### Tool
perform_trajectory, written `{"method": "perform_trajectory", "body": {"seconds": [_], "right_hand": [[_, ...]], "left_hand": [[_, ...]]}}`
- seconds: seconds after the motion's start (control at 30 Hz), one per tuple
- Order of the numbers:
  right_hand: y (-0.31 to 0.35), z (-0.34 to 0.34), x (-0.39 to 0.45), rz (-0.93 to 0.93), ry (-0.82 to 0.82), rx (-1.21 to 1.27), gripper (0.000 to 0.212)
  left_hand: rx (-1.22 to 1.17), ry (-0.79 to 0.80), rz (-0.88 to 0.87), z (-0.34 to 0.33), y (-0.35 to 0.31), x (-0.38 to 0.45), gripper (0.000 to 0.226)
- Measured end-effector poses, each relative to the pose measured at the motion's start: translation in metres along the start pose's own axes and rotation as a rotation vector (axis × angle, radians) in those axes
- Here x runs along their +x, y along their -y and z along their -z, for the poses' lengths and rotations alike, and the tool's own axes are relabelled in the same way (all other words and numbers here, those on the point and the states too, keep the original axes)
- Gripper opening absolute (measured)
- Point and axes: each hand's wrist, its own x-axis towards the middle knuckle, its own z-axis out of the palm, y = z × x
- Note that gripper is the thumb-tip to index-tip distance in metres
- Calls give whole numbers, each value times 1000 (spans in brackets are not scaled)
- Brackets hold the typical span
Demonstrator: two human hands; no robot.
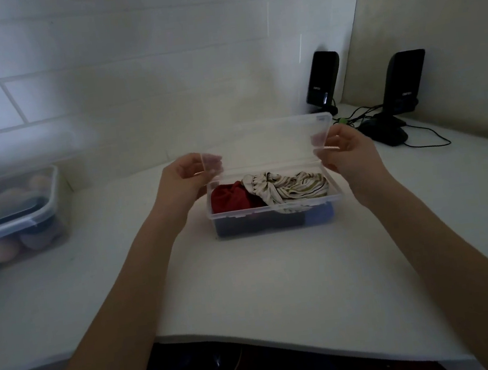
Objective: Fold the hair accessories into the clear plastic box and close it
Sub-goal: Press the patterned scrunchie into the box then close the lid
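Both hands pinch raised lid; box filled.

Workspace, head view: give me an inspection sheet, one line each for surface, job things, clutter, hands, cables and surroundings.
Surface: white desk.
Job things: clear box with lid raised; red cloth and striped cloth inside, striped one over the front rim.
Clutter: tub at left; two speakers.
Hands: left hand and right hand hold the lid's ends.
Cables: black cable near speakers.
Surroundings: tiled wall.
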Motion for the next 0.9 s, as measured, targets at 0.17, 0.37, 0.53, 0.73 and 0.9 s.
{"method": "perform_trajectory", "body": {"seconds": [0.17, 0.37, 0.53, 0.73, 0.9], "right_hand": [[1, 8, -3, -32, 101, -50, 36], [2, 12, -5, -82, 171, -116, 46], [1, 7, -12, -96, 195, -136, 42], [-3, 0, -18, -169, 431, -182, 26], [-5, 2, -16, -252, 463, -18, 53]], "left_hand": [[-110, -28, 107, 2, -3, -2, 40], [-250, 2, 171, 7, -5, -15, 31], [70, 233, 209, -4, -5, -19, 18], [19, 296, 216, 0, -6, -23, 27], [32, 301, 206, 1, -3, -21, 26]]}}
